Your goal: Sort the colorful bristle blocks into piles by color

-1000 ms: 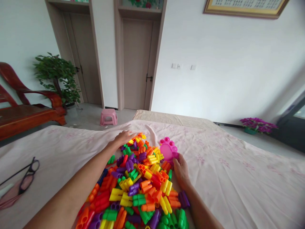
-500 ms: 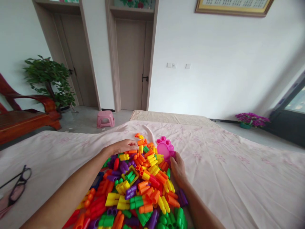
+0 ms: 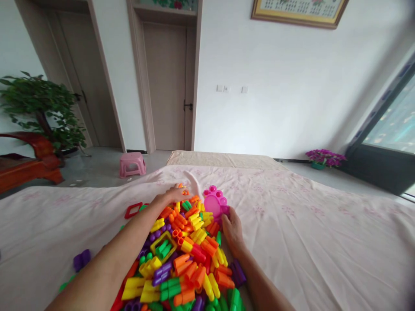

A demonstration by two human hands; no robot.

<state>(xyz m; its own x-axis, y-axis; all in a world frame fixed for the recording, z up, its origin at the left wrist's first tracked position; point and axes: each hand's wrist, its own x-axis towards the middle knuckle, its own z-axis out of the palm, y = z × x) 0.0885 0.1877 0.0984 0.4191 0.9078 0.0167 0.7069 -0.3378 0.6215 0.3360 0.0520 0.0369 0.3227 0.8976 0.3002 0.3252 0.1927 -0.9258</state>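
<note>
A heap of bullet-shaped plastic building blocks (image 3: 191,242) in orange, yellow, green, purple and red lies before me on the cloth. My left hand (image 3: 175,194) reaches over the far left end of the heap, fingers stretched out, next to small orange pieces (image 3: 184,192). No block shows in its grip, though the fingertips are partly hidden. At the heap's far right edge my right hand (image 3: 232,226) pinches the near end of a pink paw-shaped tray (image 3: 214,204). That tray is tilted up towards me, its small round pads along the far rim.
A pale floral cloth (image 3: 311,242) spreads under everything. Left of the heap lie a red frame piece (image 3: 132,210) and a purple block (image 3: 81,260). Beyond the cloth stand a pink stool (image 3: 132,164), a wooden chair (image 3: 39,162) and a potted plant (image 3: 45,112).
My left hand has moved to the far tip of the heap, and blocks on the left side have shifted or scattered outward. The right hand keeps the pink tray. The view has turned right.
</note>
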